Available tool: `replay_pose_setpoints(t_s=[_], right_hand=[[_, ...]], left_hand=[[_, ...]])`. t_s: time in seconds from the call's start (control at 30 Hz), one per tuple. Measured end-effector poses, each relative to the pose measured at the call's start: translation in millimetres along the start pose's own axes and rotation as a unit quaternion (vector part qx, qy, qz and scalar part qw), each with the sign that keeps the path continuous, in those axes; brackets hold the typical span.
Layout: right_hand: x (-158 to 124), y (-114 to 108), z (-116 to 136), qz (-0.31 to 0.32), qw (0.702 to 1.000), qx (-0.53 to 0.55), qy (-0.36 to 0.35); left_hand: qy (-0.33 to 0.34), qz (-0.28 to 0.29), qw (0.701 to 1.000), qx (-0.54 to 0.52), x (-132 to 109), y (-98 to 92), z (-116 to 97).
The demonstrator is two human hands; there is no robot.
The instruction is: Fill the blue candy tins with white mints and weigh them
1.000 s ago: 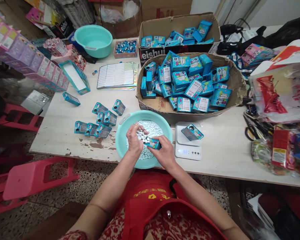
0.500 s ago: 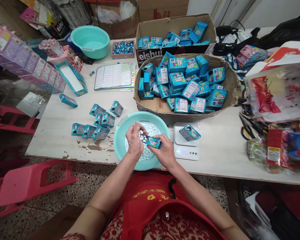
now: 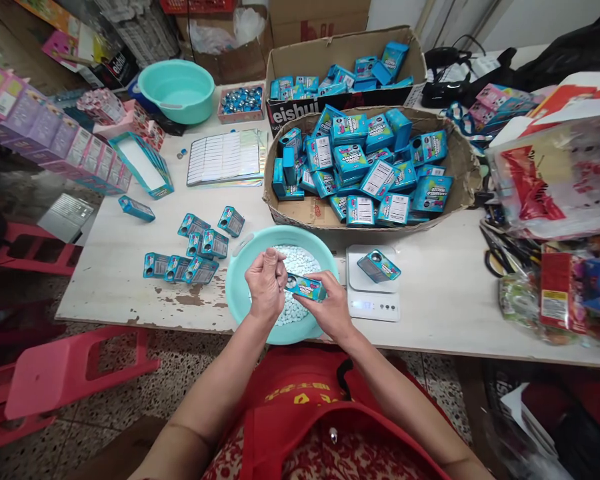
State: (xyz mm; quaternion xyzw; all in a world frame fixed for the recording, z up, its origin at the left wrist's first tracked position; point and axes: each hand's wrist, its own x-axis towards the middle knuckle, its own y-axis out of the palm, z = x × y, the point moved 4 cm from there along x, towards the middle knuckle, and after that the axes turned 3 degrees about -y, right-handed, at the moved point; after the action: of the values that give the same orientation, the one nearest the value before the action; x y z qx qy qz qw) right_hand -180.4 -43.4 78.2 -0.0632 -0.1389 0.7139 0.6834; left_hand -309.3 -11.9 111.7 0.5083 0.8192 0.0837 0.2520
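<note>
My right hand (image 3: 330, 308) grips a small blue candy box (image 3: 304, 287) over the teal basin (image 3: 245, 257) of white tablets (image 3: 300, 259). My left hand (image 3: 266, 283) is curled into a loose fist at the box's open end, with white tablets cupped in it. Another blue box (image 3: 379, 266) lies on the small white scale (image 3: 373, 301) just right of the basin. Several filled blue boxes (image 3: 193, 250) lie on the table to the left.
A round cardboard tray (image 3: 460, 157) piled with blue boxes stands behind the basin, with a carton (image 3: 343, 50) of more behind it. A second teal basin (image 3: 179, 90), a label sheet (image 3: 225, 157) and purple packs (image 3: 55, 127) are far left. Bags and scissors (image 3: 503, 257) crowd the right. Pink stools (image 3: 65, 367) stand below left.
My left hand has lifted out of the tablets and closed into a fist against the box's opening. The right hand has raised the box slightly.
</note>
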Motion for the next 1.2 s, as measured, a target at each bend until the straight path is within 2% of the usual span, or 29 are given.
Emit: replay_pose_setpoints(t_s=[0.1, 0.2, 0.47, 0.6, 0.73, 0.83, 0.87, 0.9, 0.93, 1.0, 1.03, 1.07, 1.1, 1.13, 1.17, 1.2], right_hand=[[0.5, 8.5, -23.9, 0.010, 0.998, 0.040, 0.051], [-1.6, 14.8, -38.1, 0.019, 0.995, 0.064, 0.068], [0.8, 16.8, -33.6, 0.001, 0.996, 0.075, 0.052], [6.7, 16.4, -34.7, -0.003, 0.996, 0.073, 0.042], [7.0, 13.9, -41.5, -0.003, 0.996, 0.068, 0.059], [4.5, 12.4, -46.2, 0.015, 0.996, 0.064, 0.065], [3.4, 12.3, -48.0, 0.025, 0.995, 0.063, 0.069], [2.1, 12.6, -49.6, 0.037, 0.995, 0.063, 0.073], [0.6, 13.2, -50.9, 0.052, 0.994, 0.063, 0.075], [-2.9, 14.5, -51.3, 0.082, 0.992, 0.065, 0.072], [-4.9, 14.9, -50.4, 0.098, 0.990, 0.067, 0.070], [-6.9, 14.7, -49.3, 0.110, 0.989, 0.067, 0.071], [-8.9, 13.6, -47.9, 0.116, 0.988, 0.067, 0.073], [-10.7, 11.8, -46.1, 0.117, 0.988, 0.067, 0.077], [-12.3, 9.5, -44.0, 0.114, 0.988, 0.071, 0.077], [-13.5, 7.1, -41.6, 0.109, 0.988, 0.079, 0.076]], left_hand=[[-0.044, -0.009, 0.999, -0.010, 7.7, -5.9, 7.1], [-0.036, -0.016, 0.999, -0.008, 13.8, -11.7, 11.0], [0.034, -0.013, 0.994, 0.100, 8.6, -11.4, 28.2], [0.060, 0.012, 0.987, 0.148, 8.3, -9.8, 35.2], [0.085, 0.060, 0.978, 0.180, 9.2, -0.7, 32.1], [0.137, 0.108, 0.951, 0.256, 16.1, 25.1, 27.7], [0.158, 0.157, 0.927, 0.303, 18.9, 41.1, 29.9], [0.179, 0.231, 0.887, 0.359, 20.6, 60.8, 35.5], [0.199, 0.320, 0.826, 0.419, 20.4, 82.3, 45.1], [0.229, 0.496, 0.653, 0.525, 15.1, 121.3, 73.6], [0.237, 0.546, 0.568, 0.568, 13.5, 135.6, 88.5], [0.235, 0.580, 0.497, 0.601, 12.9, 146.2, 102.3], [0.235, 0.593, 0.455, 0.622, 13.6, 153.9, 112.1], [0.234, 0.589, 0.435, 0.640, 15.4, 158.3, 117.5], [0.234, 0.575, 0.433, 0.654, 17.5, 159.4, 117.2], [0.237, 0.550, 0.458, 0.657, 19.7, 157.4, 110.0]])
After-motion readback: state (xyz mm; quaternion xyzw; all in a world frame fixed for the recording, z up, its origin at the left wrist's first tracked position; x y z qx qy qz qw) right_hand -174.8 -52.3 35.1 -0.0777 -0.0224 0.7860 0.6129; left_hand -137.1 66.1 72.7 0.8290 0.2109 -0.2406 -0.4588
